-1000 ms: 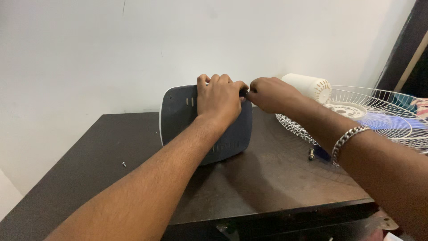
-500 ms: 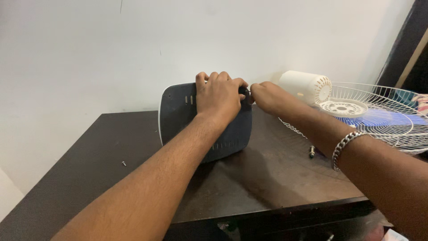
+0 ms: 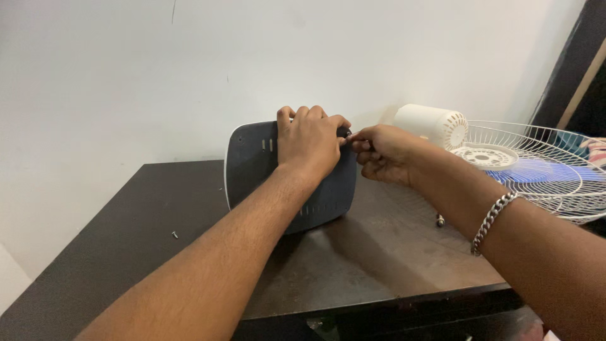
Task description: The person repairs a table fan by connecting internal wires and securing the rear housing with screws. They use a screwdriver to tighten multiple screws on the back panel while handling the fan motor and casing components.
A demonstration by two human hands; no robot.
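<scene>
Two hands on one part. The dark grey rounded plastic fan base [image 3: 259, 164] stands on edge on the dark brown wooden table [image 3: 126, 246], leaning back near the white wall [image 3: 126, 69]. Left hand [image 3: 310, 142] is curled over its top edge, fingers closed, holding it upright. Right hand [image 3: 382, 151] is pinched shut at the top right corner, fingertips on something small and dark; what it is cannot be made out.

Risks, as judged:
- Base rests on a narrow curved edge; if the left grip loosens it could slide or tip flat.
- Small pinched piece could slip and roll off; one loose small silver screw [image 3: 174, 235] already lies apart on the table.
- White wire fan guard with its white motor housing [image 3: 543, 167] overhangs the table's right edge, close to the right forearm; a nudge might shift it.
</scene>
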